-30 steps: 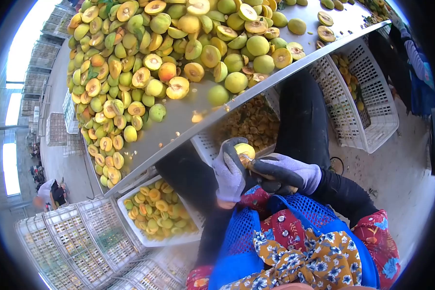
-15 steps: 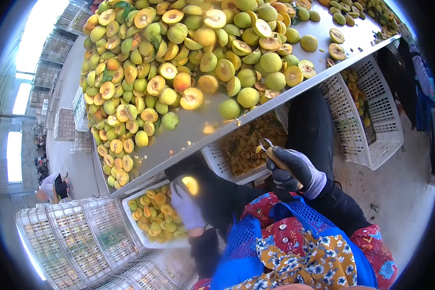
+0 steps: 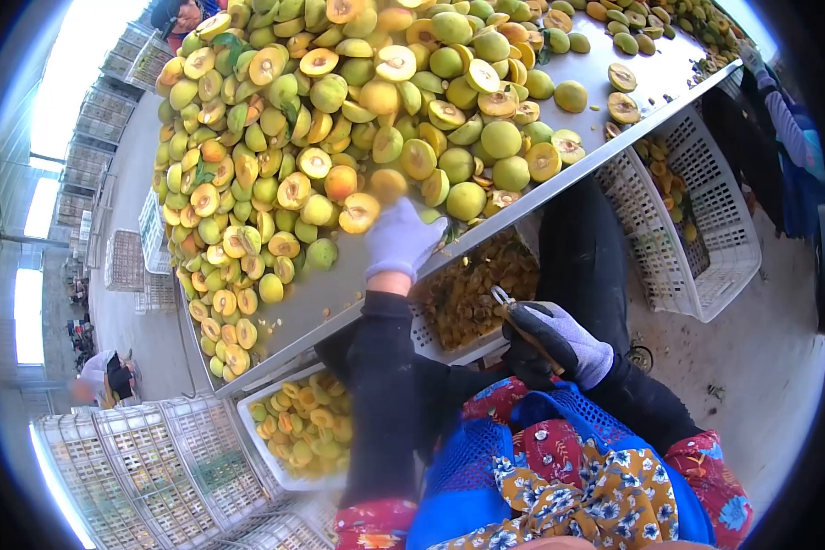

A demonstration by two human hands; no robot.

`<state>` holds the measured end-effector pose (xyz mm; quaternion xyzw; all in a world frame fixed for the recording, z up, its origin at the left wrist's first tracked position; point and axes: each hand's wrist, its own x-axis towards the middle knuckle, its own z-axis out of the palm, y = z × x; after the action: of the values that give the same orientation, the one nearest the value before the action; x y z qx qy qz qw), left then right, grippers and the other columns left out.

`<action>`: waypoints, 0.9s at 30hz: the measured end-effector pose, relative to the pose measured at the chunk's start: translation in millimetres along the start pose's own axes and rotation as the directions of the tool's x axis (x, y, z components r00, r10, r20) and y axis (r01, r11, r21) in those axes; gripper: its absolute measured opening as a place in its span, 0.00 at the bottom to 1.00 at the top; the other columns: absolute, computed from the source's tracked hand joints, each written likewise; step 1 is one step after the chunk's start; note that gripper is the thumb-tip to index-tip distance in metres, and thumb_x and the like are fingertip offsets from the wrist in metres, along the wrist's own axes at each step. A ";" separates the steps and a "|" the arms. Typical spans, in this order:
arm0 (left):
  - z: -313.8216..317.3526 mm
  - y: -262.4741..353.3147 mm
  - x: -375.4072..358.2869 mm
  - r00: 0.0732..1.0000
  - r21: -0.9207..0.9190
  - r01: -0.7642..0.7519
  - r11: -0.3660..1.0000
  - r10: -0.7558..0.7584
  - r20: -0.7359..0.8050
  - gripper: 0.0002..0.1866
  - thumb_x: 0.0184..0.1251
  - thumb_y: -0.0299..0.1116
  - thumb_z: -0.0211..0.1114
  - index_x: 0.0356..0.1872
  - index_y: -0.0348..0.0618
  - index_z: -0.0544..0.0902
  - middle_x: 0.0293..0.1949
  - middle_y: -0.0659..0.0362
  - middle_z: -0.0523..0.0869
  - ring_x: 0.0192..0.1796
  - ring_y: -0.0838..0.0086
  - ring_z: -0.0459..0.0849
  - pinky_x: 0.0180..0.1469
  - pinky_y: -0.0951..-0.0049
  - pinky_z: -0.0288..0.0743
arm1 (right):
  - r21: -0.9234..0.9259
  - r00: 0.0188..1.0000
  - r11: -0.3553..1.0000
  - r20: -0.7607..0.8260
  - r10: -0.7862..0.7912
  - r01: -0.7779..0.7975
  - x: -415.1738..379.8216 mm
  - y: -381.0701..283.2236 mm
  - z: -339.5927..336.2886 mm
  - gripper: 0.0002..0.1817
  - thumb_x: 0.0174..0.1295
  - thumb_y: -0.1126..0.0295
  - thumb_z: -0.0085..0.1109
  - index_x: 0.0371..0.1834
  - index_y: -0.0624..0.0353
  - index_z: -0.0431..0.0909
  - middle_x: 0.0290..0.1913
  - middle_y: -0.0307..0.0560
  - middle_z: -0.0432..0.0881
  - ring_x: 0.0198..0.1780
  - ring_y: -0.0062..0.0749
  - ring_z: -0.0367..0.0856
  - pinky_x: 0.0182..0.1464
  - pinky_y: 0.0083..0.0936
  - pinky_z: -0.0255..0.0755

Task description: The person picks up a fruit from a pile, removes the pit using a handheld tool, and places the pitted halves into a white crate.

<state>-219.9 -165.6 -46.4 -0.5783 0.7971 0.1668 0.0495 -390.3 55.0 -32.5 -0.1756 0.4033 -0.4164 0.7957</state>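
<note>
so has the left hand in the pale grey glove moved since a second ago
Yes. The left hand in the pale grey glove went from the lap, dipped toward the white crate of halves, then up onto the steel table edge.

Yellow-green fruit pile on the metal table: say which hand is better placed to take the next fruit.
Left. The left hand rests at the fruit pile, empty; the right hand grips a pitting tool below the table.
</note>
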 end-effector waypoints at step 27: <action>60.6 36.5 -185.4 0.916 -0.931 -0.326 0.161 -0.187 -0.354 0.22 0.83 0.44 0.44 0.55 0.33 0.76 0.45 0.52 0.85 0.46 0.70 0.84 0.53 0.72 0.77 | -0.883 0.814 0.196 0.279 -0.510 0.426 -10.3 39.4 45.4 0.14 0.74 0.61 0.50 0.42 0.65 0.71 0.26 0.57 0.77 0.26 0.51 0.80 0.28 0.44 0.72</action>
<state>-200.5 31.9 -45.3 -0.4527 0.5157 0.5250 -0.5035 -337.4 84.0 -23.7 -0.6851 0.5206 -0.3447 0.3753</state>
